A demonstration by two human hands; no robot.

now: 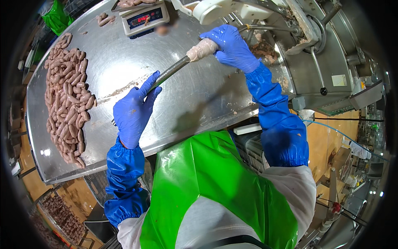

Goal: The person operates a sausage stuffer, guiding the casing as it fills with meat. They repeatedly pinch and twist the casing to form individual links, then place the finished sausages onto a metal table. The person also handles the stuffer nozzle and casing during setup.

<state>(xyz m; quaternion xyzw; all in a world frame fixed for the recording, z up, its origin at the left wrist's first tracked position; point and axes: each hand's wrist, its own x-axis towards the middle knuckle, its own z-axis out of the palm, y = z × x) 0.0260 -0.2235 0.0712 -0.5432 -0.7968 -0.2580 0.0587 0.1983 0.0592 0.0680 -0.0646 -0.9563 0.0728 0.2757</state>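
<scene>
A long steel stuffing tube [172, 70] runs from the machine out over the steel table [124, 54]. My left hand [133, 111], in a blue glove, lies around the tube's free end with fingers loosely spread along it. My right hand [232, 45], also gloved blue, grips the pale casing [202, 49] bunched on the tube close to the machine. A big heap of raw pink sausages [68, 99] covers the table's left side, apart from both hands.
A digital scale [145, 18] with sausages on its pan stands at the table's far edge. The grey filling machine [323, 54] occupies the upper right. Trays of sausages [62, 216] sit low at the left. My green apron [215, 186] fills the foreground.
</scene>
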